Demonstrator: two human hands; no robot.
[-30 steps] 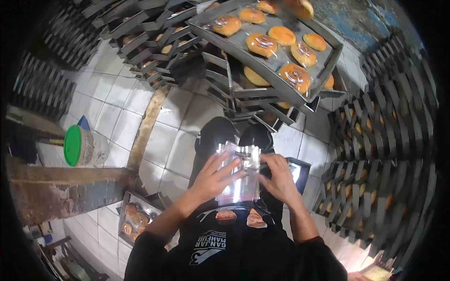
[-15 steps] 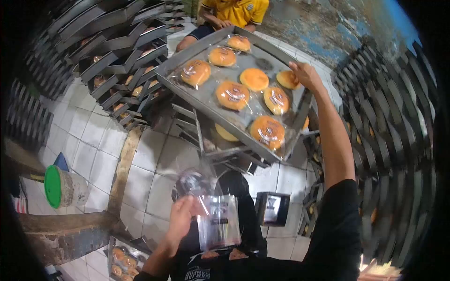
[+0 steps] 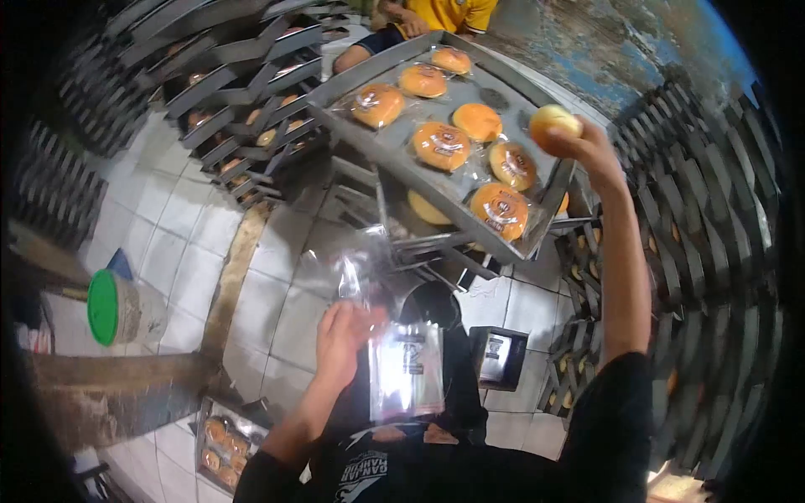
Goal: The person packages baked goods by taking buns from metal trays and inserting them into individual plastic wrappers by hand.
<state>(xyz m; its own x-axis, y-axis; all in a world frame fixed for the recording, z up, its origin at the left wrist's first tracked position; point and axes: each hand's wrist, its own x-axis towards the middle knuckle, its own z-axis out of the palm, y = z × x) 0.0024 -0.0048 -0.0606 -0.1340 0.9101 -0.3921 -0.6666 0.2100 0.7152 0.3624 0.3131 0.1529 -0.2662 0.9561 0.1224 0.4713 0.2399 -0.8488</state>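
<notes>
My right hand (image 3: pixel 594 152) grips an unwrapped bun (image 3: pixel 552 126) above the right side of a metal tray (image 3: pixel 381 149). On that tray lie several buns in clear printed wrappers and one bare bun (image 3: pixel 477 122) near the middle. Over my lap, my left hand (image 3: pixel 338 337) is closed on a clear plastic bag (image 3: pixel 350 267), which is blurred and loosely puffed out. Just beside that hand, a stack of clear printed bags (image 3: pixel 407 375) rests on my lap.
Beneath the tray is another tray with a bun (image 3: pixel 429 208). Stacked trays (image 3: pixel 696 210) rise on the right, more on the left. A small dark box (image 3: pixel 498 359), a green-lidded bucket (image 3: pixel 104 307) and a tray of buns (image 3: pixel 205 448) stand lower down. A person in yellow (image 3: pixel 436 12) sits opposite.
My right hand has lifted the bare bun off the tray's right side. My left hand has drawn the bag slightly up and away from the stack. The view has shifted a little.
</notes>
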